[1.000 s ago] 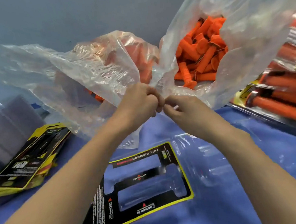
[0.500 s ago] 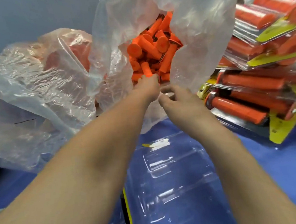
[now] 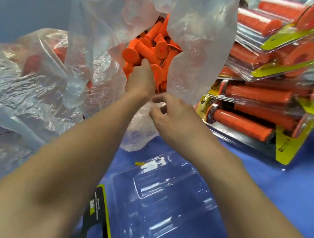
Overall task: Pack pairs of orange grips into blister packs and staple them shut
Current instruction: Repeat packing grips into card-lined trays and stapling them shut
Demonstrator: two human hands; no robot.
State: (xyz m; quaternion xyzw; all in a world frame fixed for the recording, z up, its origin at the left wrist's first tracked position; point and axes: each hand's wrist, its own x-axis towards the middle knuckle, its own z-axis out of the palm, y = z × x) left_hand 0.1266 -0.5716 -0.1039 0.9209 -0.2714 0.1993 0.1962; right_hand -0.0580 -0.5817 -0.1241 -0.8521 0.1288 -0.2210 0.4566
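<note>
— Where are our hands?
— Our left hand is in the mouth of the clear bag, fingertips buried among the loose orange grips (closed on one or not, we cannot tell). Our right hand sits at the bag's lower lip, thumb and forefinger slightly apart; whether they catch the film, we cannot tell.
— And the pack?
— The empty blister pack lies on the blue tabletop under our wrists, with filled packs stacked to the right.

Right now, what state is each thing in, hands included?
Grip bag: open, holding loose orange grips.
Left hand: in the bag among the grips, hold hidden.
Right hand: curled at the bag's edge, hold unclear.
Blister pack: empty.
Finished packs: filled, stacked.
</note>
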